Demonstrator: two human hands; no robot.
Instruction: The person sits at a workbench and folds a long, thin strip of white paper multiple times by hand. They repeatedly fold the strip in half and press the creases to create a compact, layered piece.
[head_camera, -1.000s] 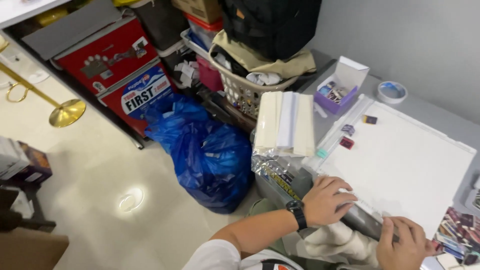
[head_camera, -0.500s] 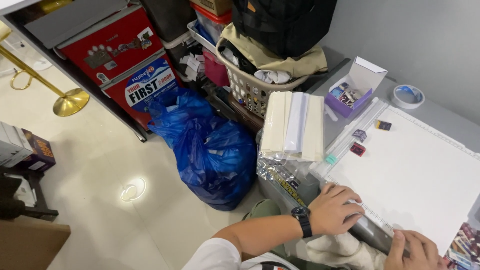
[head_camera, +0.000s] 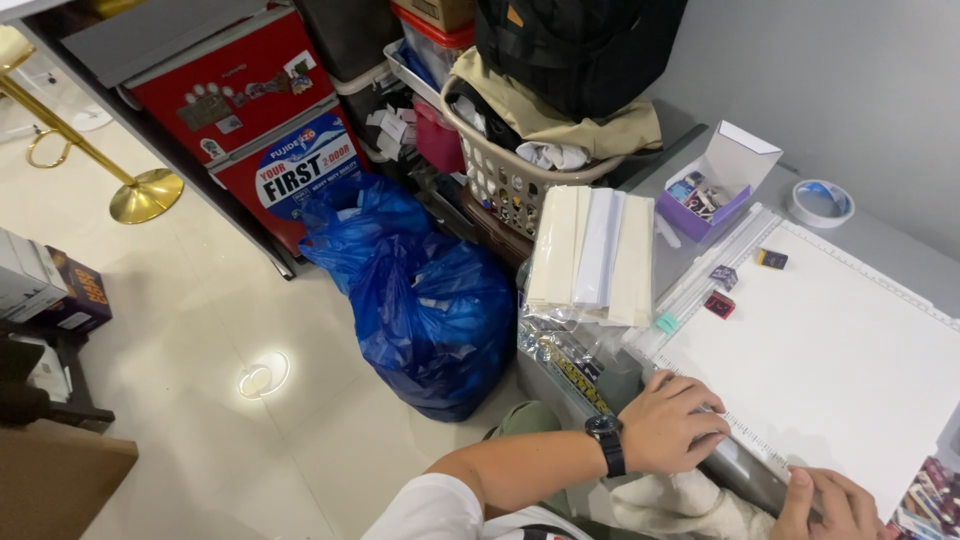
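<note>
My left hand (head_camera: 672, 422), a black watch on its wrist, lies palm down with bent fingers on the near corner of a large white cutting board (head_camera: 830, 350) with a ruler edge. The board lies on a grey table (head_camera: 880, 235). My right hand (head_camera: 828, 503) is half cut off at the bottom edge, its fingertips resting on the board's near edge. A crumpled white cloth (head_camera: 680, 500) lies in my lap below both hands.
A stack of cream and white sheets in clear wrap (head_camera: 592, 255) lies left of the board. A purple-and-white open box (head_camera: 712, 185), a tape roll (head_camera: 820, 202) and small dark pieces (head_camera: 720, 303) sit on the table. Blue bags (head_camera: 425, 310), a laundry basket (head_camera: 520, 180) and red cases (head_camera: 260, 130) crowd the floor.
The view has tilted up and away, so both hands sit lower in the picture. My left hand stays on the board's near corner; my right hand has slid further out of view.
</note>
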